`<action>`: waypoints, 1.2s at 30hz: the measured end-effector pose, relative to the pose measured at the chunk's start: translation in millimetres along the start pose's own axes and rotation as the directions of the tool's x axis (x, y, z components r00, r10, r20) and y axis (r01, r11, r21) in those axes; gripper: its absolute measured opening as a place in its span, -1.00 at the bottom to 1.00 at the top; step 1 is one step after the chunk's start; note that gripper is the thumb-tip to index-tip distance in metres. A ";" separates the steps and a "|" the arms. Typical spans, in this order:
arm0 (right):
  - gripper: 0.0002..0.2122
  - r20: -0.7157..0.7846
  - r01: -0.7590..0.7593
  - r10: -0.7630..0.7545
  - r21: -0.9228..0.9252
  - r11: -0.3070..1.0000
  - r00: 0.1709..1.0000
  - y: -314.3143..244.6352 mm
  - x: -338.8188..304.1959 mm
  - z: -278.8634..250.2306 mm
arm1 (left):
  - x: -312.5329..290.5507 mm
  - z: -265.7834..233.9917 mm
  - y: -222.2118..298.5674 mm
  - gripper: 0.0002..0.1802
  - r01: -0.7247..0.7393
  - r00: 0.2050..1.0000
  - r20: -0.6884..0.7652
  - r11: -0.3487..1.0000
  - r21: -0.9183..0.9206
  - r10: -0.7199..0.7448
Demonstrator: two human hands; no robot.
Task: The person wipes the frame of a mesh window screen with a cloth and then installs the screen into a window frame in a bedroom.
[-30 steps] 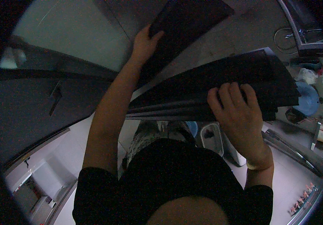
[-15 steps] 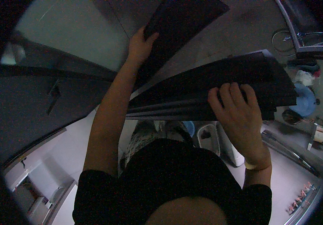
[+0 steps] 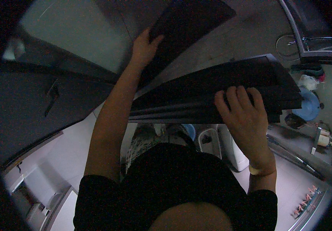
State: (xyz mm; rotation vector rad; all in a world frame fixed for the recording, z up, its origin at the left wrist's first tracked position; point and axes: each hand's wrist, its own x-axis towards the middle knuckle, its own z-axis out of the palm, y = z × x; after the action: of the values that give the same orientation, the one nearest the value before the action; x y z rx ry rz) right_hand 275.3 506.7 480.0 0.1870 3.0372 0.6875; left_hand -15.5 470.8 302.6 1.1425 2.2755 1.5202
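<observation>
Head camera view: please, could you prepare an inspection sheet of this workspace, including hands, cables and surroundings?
Surface: grey area beyond the panels; dim, floor or wall cannot be told.
Handled things: one separate dark panel; a layered dark stack nearer the body.
Clutter: blue basin, white bag and small pink items, all at right.
Hands: left hand grips the separate panel's edge; right hand lies over the stack, grip unclear.
Cables: nothing seen; a thin hose loops at upper right.
Surroundings: dark grey door-like panel with handle at left; dim light.
</observation>
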 end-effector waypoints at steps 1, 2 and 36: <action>-0.67 -0.002 0.002 -0.002 -0.011 1.000 1.000 0.4 0.0 0.9 | 0.2 -0.1 2.0 -0.50 -0.035 0.999 -0.009 0.999 0.039 0.035; -0.67 -0.004 0.004 -0.004 -0.023 1.000 1.000 1.0 -0.3 2.3 | 0.2 -0.1 4.1 -0.50 -0.069 0.997 -0.017 0.995 0.078 0.071; -0.64 0.132 -0.039 0.044 -0.043 0.998 0.990 -8.4 9.1 -7.7 | -93.6 24.4 64.7 -0.63 0.144 0.982 0.139 0.984 -0.106 -0.129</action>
State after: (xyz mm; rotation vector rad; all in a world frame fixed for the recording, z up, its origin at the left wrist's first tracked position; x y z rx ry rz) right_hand 265.0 497.0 483.4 0.2841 2.8978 0.7080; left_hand 94.1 436.8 322.1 1.0017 2.1035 1.4590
